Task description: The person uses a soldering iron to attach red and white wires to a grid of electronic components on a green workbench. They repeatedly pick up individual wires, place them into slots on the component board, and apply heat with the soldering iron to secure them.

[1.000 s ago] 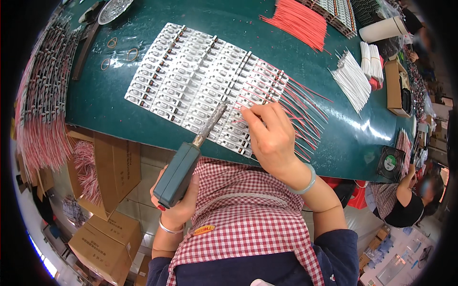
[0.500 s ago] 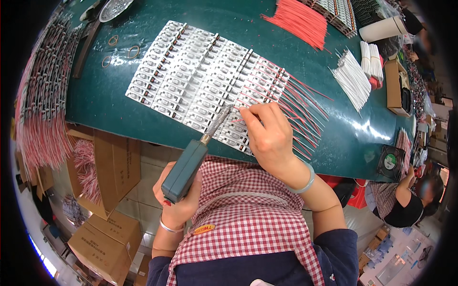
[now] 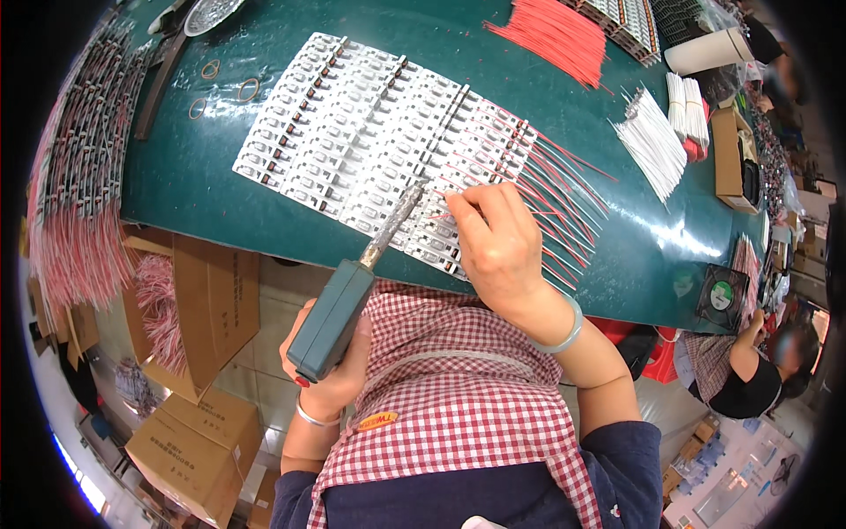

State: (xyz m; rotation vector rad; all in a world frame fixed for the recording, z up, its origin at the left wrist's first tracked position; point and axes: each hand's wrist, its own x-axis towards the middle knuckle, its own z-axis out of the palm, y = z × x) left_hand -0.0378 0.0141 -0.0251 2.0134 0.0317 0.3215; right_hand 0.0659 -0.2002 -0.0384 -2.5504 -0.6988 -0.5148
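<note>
My left hand [image 3: 345, 375] is wrapped round the green handle of a soldering iron [image 3: 331, 319]. The iron's metal tip reaches up over a panel of small white circuit boards [image 3: 361, 132] that lies slanted on the green table. Thumb and fingertips of my right hand [image 3: 500, 247] are pinched together at the panel's near right part, close to the iron's tip. A thin red wire [image 3: 438, 191] pokes out from that pinch. Several red and white wires [image 3: 564, 207] trail off the panel's right side, partly behind my right hand.
Bundles of red wires [image 3: 555, 40] and white wires [image 3: 652, 145] lie at the far right. A cardboard tray [image 3: 731, 163] and a small black fan [image 3: 718, 295] stand along the right side. Wired strips [image 3: 84, 176] hang at the left, above open cardboard boxes [image 3: 216, 309]. Another person [image 3: 749, 375] sits at right.
The soldering iron has tilted and shifted a little to the left, its tip moving slightly up and away from my right fingers. My right hand has stayed nearly in place, still pinched.
</note>
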